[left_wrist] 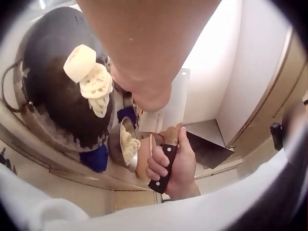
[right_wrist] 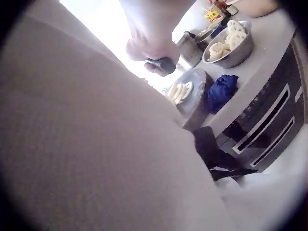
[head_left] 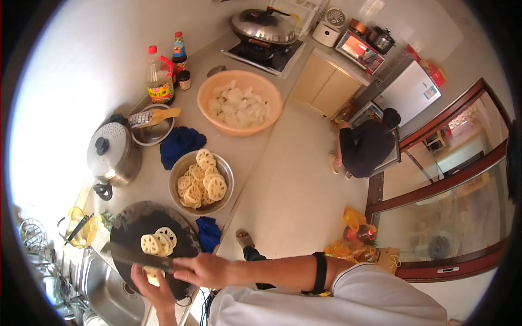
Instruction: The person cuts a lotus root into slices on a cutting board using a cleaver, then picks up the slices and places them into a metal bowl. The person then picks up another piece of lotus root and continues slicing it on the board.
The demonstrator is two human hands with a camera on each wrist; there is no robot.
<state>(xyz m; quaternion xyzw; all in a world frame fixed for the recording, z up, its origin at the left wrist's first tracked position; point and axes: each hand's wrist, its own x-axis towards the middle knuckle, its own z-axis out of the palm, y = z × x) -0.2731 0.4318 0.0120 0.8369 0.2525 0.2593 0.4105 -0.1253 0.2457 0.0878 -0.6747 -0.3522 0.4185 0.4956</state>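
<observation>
Steel threatened the left hand (head_left: 148, 288), its hold unclear, lower left in the head view, should the lotus root (left_wrist: 80, 63) roll under the cleaver (left_wrist: 174, 108) the right hand (head_left: 204, 271) gripped.

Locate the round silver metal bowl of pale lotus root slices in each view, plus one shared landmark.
Head: bowl left of centre.
Left wrist: bowl below and left of centre.
Right wrist: bowl at upper right.
Shared landmark: crumpled dark blue cloth beside the round dark chopping board.
</observation>
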